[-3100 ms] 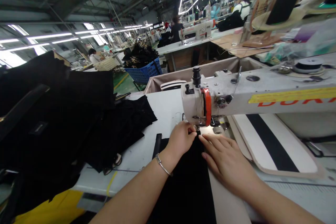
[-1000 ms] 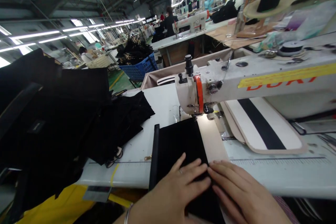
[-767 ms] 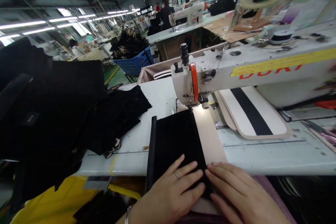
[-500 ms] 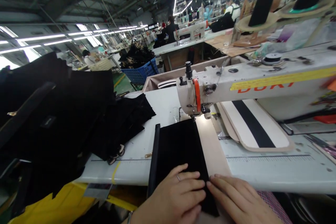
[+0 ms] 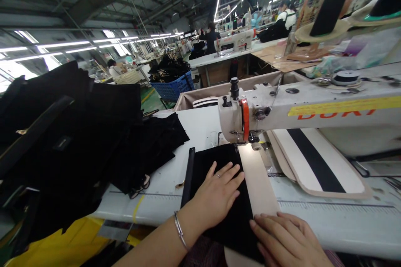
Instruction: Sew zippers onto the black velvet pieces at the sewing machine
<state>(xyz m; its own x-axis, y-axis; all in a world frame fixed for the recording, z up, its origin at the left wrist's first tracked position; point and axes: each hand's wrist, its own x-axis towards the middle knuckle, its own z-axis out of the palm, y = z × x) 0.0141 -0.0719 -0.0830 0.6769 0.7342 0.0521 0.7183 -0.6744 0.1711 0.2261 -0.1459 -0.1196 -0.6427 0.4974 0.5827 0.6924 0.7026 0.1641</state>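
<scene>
My left hand lies flat on a black fabric panel, fingers spread, a ring on one finger and a bracelet on the wrist. A dark zipper edge with a gold puller runs along the panel's left side. Under its right side lies a beige strip. My right hand rests with stretched fingers on the strip and the panel's edge near the table front; its palm is hidden. The panel's far right corner is under the needle area of a sewing machine.
Black fabric pieces are heaped at the left. Beige-and-white flaps with a black stripe lie under the machine arm. Behind stands a beige-lined bin; farther off are a blue crate and people at other machines.
My left hand has slid forward along the black panel, toward the machine, and its fingers have spread. My right hand stays near the front edge. The whole view has shifted slightly.
</scene>
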